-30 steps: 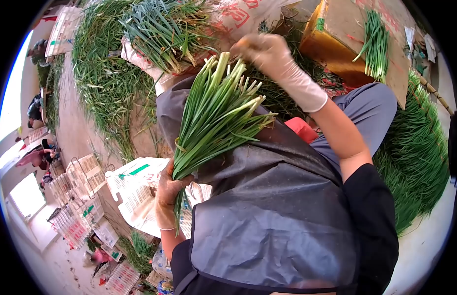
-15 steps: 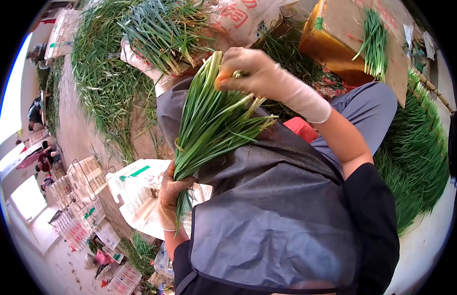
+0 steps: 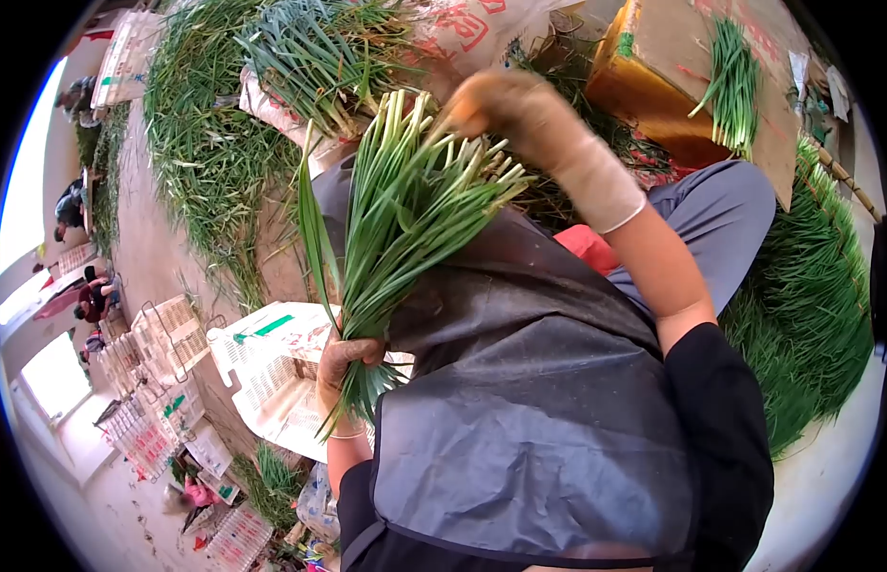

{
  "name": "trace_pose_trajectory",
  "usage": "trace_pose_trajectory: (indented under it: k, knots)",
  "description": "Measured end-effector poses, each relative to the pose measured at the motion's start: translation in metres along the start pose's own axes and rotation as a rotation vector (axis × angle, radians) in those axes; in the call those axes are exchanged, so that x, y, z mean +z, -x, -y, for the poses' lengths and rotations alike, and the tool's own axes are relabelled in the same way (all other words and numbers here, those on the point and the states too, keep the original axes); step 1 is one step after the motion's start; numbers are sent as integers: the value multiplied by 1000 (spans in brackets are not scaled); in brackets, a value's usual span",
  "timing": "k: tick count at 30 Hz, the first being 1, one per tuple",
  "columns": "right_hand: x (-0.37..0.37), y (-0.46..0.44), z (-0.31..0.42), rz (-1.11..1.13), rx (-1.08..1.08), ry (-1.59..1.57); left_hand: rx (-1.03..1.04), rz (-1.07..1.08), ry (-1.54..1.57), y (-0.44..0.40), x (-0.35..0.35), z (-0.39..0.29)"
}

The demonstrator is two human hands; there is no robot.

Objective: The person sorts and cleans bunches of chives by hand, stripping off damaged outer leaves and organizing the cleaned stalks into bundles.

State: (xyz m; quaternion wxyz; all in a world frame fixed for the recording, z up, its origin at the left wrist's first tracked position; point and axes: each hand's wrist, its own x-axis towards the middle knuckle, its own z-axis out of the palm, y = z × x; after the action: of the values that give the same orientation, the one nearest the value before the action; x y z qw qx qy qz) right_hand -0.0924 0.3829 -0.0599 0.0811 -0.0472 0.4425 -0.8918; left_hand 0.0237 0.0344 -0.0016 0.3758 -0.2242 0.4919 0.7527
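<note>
My left hand [image 3: 343,367], in a thin glove, is wrapped round the leafy end of a bunch of long green stalks [image 3: 396,229]. The pale stem ends fan out toward the top of the view, and one leafy stalk stands apart on the left side. Close to the stem ends is my right hand [image 3: 496,105], gloved and blurred by motion; whether its fingers hold anything cannot be made out. Below the bunch a dark apron [image 3: 529,381] covers my lap.
Loose greens [image 3: 215,143] lie upper left, beside a pile of stalks [image 3: 319,57] on a sack. A yellow-sided box [image 3: 644,95] bears a small bunch [image 3: 732,86]. More greens [image 3: 815,305] lie right. A white crate [image 3: 281,381] is at my left; people sit far left.
The bunch has spread wider, with one stalk now apart at its left. My right hand went down to the stem ends, then moved up and right from them.
</note>
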Motion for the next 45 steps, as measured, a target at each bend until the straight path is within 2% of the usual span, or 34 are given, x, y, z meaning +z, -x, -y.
trace_pose_trajectory:
  k: [2,4,5,6,8,9,10,12,13,14,17,19,20,22,24,26,27,28,29,30,32,34,35,36,38,39,41,42,45]
  knots:
    - [-52,-11,6,146,-111,-196,5,-38,45,4,-1,1]
    - [-67,-6,18,-16,178,508,0,-17,31,4,-7,2]
    - [-82,-3,0,-78,267,1430,-11,6,13,3,-9,2]
    - [-73,5,-3,-223,-119,2122,-9,11,13,0,-9,0]
    - [-31,6,24,-53,-218,1453,-22,35,-10,-2,-7,-1]
    - [-17,5,29,88,-47,833,-35,72,-2,-4,-9,-1]
    - [1,7,36,219,-40,676,-39,71,-3,-2,-8,0]
    - [15,5,25,313,-155,1137,2,-4,-25,-2,-2,-2]
    - [17,3,18,333,-110,1253,4,-3,-29,-2,-3,-4]
    - [10,-4,9,478,-44,1225,-14,-13,-46,-3,-7,-4]
    - [9,-1,-6,432,-90,1048,-49,-40,-69,-3,-12,-2]
    - [12,5,-1,252,78,584,-17,-42,-81,-3,-11,-3]
    - [4,6,0,156,81,398,-15,-41,-80,-2,-9,-4]
    - [-27,2,-3,-90,-283,395,-27,-76,-94,0,-8,-5]
    - [-91,-8,-3,-204,-7,-2,-38,-63,-66,1,-13,-5]
    - [-111,-13,-2,-162,324,1481,-54,-46,-38,2,-19,-1]
    - [-94,-12,-2,-177,222,1911,-60,-22,-22,0,-24,0]
    - [-86,-18,-3,-70,135,1767,-65,6,-3,-5,-25,0]
    - [-61,-23,4,14,224,1328,-53,6,12,-5,-16,-3]
    - [-41,-28,0,63,269,1110,-60,5,11,-5,-17,-1]
    - [-25,-39,-25,339,141,963,-46,54,17,-6,-21,-1]
    - [-24,-49,-35,103,337,824,-39,26,25,-3,-19,-2]
    - [-51,-55,-42,60,151,494,-37,-6,44,-2,-18,-1]
    - [-69,-54,-33,-102,84,405,-21,-10,50,-2,-18,0]
    - [-115,-58,-18,-139,317,1277,-15,-27,39,1,-20,5]
    - [-103,-52,-17,-137,315,1271,6,-45,48,2,-19,6]
    - [-60,-35,0,-140,128,1001,-9,-48,-80,-2,-15,1]
    - [-36,-36,4,-21,215,914,-29,-58,-203,-6,-12,-2]
    - [17,-38,0,152,371,744,-6,21,-174,-13,-16,0]
